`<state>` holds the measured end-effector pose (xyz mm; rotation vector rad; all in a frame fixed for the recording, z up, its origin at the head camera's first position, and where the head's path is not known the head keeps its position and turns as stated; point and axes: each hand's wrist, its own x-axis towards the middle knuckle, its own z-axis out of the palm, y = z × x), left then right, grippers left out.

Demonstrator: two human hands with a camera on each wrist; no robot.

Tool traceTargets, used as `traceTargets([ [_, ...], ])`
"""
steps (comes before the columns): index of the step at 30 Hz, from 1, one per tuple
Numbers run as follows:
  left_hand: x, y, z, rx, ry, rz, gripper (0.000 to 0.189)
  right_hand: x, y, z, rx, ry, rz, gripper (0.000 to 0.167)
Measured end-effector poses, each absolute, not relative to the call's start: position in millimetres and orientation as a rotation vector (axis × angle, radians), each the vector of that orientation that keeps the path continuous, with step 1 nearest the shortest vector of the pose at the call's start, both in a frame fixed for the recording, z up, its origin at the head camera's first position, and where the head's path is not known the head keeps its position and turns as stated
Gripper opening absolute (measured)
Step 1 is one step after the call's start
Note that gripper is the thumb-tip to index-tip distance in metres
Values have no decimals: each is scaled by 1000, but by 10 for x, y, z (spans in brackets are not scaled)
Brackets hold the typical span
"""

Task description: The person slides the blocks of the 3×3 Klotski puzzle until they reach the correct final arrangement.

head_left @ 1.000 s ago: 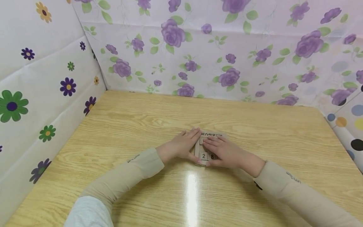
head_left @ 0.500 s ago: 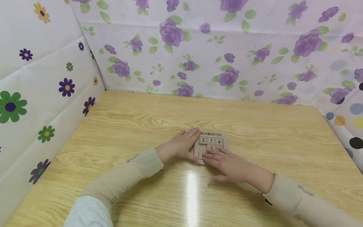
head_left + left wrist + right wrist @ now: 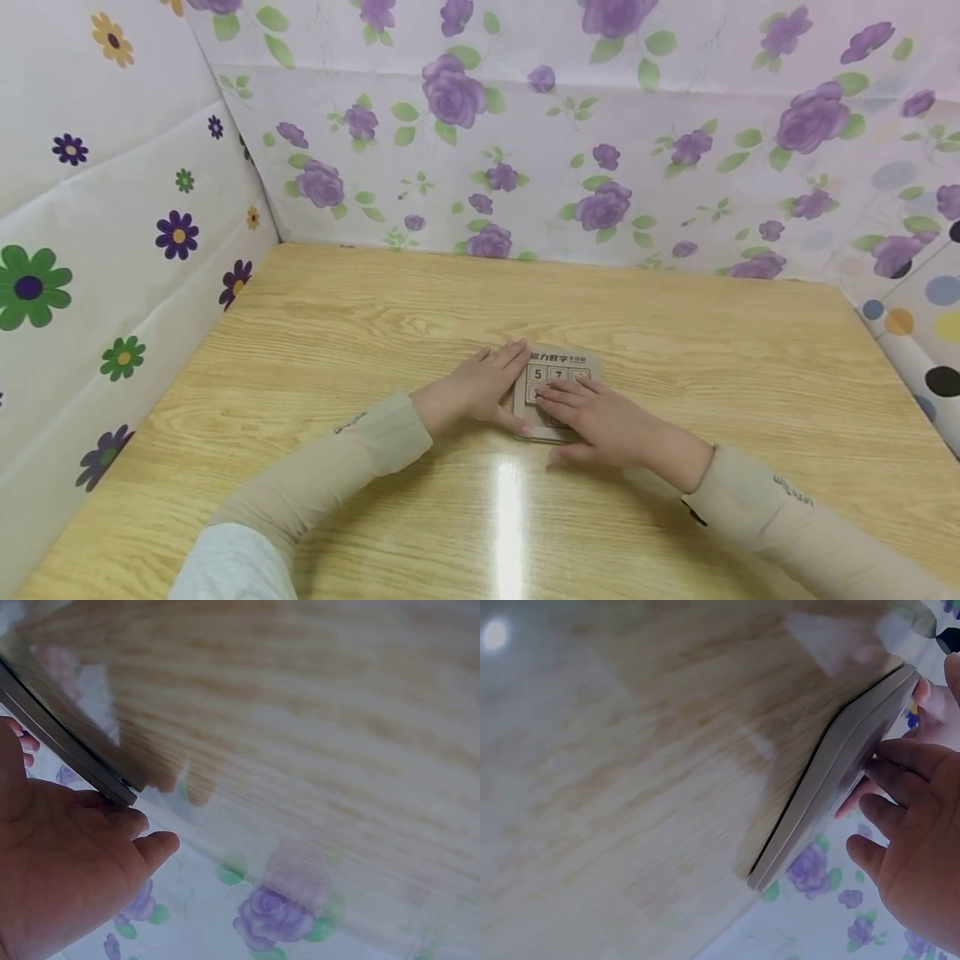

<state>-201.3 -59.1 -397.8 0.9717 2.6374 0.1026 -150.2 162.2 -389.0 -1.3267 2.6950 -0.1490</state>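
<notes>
On the wooden table, a flat number sliding puzzle lies face up in the head view, with Chinese characters along its top border. Tiles marked 5 and 7 show in its top row, and the near-left slot looks vacant. My left hand rests at its left side, straight fingers at the far-left corner and the thumb at the near-left corner. My right hand lies over its right part, fingertips touching a tile in the middle row. Several tiles are hidden under that hand. Both wrist views show the puzzle's edge beside the fingers.
The wooden table extends around the puzzle, with a bright light reflection in front. Flower-patterned sheets stand behind it and at the left, and a dotted sheet at the right.
My right hand came toward me over the puzzle, then moved slightly away again. A tile slid from the near-left slot up to the middle-left slot. My left hand stayed in place.
</notes>
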Motion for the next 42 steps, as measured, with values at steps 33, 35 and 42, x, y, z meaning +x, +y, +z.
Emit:
traceTargets([
  [33, -2022, -593, -4013, 952, 2643, 122, 122, -1286, 1680, -3872, -1377, 2690, -170, 71],
  [35, -2020, -594, -4013, 955, 2641, 121, 123, -1273, 1735, -3864, -1375, 2699, -175, 69],
  [42, -2018, -602, -3993, 969, 2636, 132, 123, -1191, 1957, -3849, -1339, 2749, -148, 68],
])
